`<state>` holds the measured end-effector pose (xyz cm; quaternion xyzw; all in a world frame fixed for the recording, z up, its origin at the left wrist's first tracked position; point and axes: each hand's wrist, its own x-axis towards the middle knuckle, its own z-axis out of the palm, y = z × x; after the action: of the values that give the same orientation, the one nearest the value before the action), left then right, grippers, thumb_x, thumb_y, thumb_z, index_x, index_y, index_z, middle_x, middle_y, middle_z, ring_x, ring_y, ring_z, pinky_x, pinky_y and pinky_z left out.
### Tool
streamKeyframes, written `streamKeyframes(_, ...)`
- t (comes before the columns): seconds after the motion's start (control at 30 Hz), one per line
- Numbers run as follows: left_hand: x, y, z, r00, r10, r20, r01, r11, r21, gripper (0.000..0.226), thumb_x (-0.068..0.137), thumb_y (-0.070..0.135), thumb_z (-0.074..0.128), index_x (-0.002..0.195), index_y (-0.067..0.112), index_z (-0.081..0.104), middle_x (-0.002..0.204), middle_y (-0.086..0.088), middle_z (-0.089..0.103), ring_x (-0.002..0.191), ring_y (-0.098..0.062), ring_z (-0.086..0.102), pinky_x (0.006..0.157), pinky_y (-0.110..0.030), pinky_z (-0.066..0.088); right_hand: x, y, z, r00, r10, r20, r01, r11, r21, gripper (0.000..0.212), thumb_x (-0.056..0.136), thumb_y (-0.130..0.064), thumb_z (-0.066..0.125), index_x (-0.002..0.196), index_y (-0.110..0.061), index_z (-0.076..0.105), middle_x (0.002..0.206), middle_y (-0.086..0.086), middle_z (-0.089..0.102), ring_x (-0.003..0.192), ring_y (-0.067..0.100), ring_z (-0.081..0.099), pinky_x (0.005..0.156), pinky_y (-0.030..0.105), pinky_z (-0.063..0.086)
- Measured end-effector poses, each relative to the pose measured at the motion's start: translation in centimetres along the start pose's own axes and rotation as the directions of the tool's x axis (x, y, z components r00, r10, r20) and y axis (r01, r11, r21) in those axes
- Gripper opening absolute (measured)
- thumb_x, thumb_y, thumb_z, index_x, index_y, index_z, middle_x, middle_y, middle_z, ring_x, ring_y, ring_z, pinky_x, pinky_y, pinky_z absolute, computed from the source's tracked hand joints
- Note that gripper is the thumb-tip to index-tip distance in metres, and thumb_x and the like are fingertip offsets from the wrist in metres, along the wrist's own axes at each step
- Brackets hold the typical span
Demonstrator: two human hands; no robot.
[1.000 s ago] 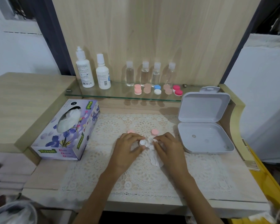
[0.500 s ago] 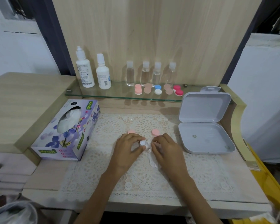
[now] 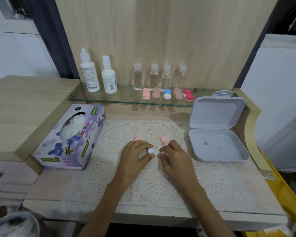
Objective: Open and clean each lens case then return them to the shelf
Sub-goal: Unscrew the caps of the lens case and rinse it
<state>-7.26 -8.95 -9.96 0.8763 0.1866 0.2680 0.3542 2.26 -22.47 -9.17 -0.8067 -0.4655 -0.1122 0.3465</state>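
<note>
The white lens case (image 3: 151, 150), a small twin-well piece of smooth plastic, is hovering just above the middle of the lace mat (image 3: 152, 187), held between both hands. The left hand (image 3: 135, 156) is pinching its left end between curled fingers and thumb. The right hand (image 3: 175, 159) is curling its fingertips onto what looks like a scrap of white tissue (image 3: 161, 152) pressed against the case's right end; most of that tissue is hiding under the palm. Two round pink caps (image 3: 164, 139) are lying loose on the mat just beyond the knuckles, so the case is sitting open and the wiping step appears to be under way.

The next move is probably going to call for working the tissue round inside each shallow well, then screwing both caps back on.

At the mat's left edge a flower-printed cardboard tissue box (image 3: 72, 135) is offering a soft tuft of tissue. At the mat's right edge a grey hard-plastic box (image 3: 217, 146) is standing with its lid up. Beyond the mat's far edge, the glass shelf (image 3: 109, 98) is carrying five capped lens cases (image 3: 167, 94) in pink, beige, blue-white and red, two white squeeze bottles (image 3: 89, 74) and four clear vials (image 3: 138, 77).
</note>
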Motion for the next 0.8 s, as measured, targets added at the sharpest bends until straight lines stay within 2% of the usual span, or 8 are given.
streamKeyframes(0.07,-0.01,-0.02,0.01,1.000,-0.001,-0.004,0.001,1.000,0.002,0.038,0.076,0.048,0.059,0.107,0.029,0.070,0.106,0.019,0.063,0.106,-0.002,0.050,0.096,-0.024,0.037,0.08,0.11,0.18,1.000,0.009,0.007,-0.009,1.000,-0.009,0.004,0.084,-0.014,0.064,0.086,-0.011,0.064,0.088,-0.002,0.054,0.067,0.014,0.054,0.054,0.027,0.046)
streamKeyframes(0.27,-0.02,0.07,-0.02,1.000,0.009,-0.013,-0.009,1.000,-0.006,0.029,0.079,0.037,0.066,0.107,0.027,0.071,0.104,0.019,0.061,0.105,-0.003,0.049,0.094,-0.017,0.033,0.19,0.25,0.30,1.000,0.029,0.008,-0.029,0.999,0.040,0.009,0.084,-0.011,0.066,0.086,-0.010,0.058,0.086,0.000,0.055,0.069,0.017,0.054,0.057,0.031,0.048)
streamKeyframes(0.43,0.04,0.03,-0.02,1.000,0.016,-0.006,-0.016,1.000,0.001,0.026,0.082,0.031,0.070,0.108,0.028,0.070,0.105,0.019,0.061,0.105,-0.001,0.048,0.094,-0.013,0.030,0.21,0.46,0.18,1.000,0.010,0.003,-0.010,0.999,0.049,0.007,0.081,-0.011,0.069,0.088,-0.010,0.068,0.085,-0.001,0.057,0.067,0.010,0.052,0.056,0.021,0.042)
streamKeyframes(0.53,0.00,0.00,-0.01,1.000,0.022,-0.006,-0.022,1.000,0.005,0.031,0.079,0.039,0.064,0.108,0.029,0.070,0.105,0.020,0.061,0.104,0.002,0.047,0.093,-0.012,0.029,0.36,0.66,0.22,1.000,0.005,0.006,-0.005,0.998,0.060,0.006,0.080,-0.010,0.071,0.083,-0.010,0.067,0.081,-0.001,0.056,0.063,0.008,0.050,0.056,0.019,0.038)
streamKeyframes(0.67,0.00,-0.07,0.04,1.000,0.024,-0.009,-0.024,1.000,0.004,0.035,0.077,0.046,0.060,0.108,0.030,0.070,0.103,0.024,0.058,0.103,0.008,0.045,0.093,-0.012,0.030,0.37,0.55,0.52,1.000,0.016,0.007,-0.016,0.999,0.048,0.010,0.080,-0.008,0.069,0.082,-0.008,0.060,0.082,0.002,0.056,0.066,0.016,0.053,0.055,0.026,0.043)
streamKeyframes(0.8,0.08,-0.18,0.09,0.999,0.029,-0.019,-0.029,1.000,0.008,0.027,0.081,0.029,0.072,0.108,0.028,0.070,0.105,0.019,0.061,0.105,-0.002,0.049,0.093,-0.016,0.032,0.37,0.60,0.43,1.000,0.029,0.004,-0.029,0.996,0.080,0.007,0.082,-0.010,0.069,0.087,-0.009,0.064,0.086,0.001,0.057,0.071,0.013,0.054,0.062,0.023,0.044)
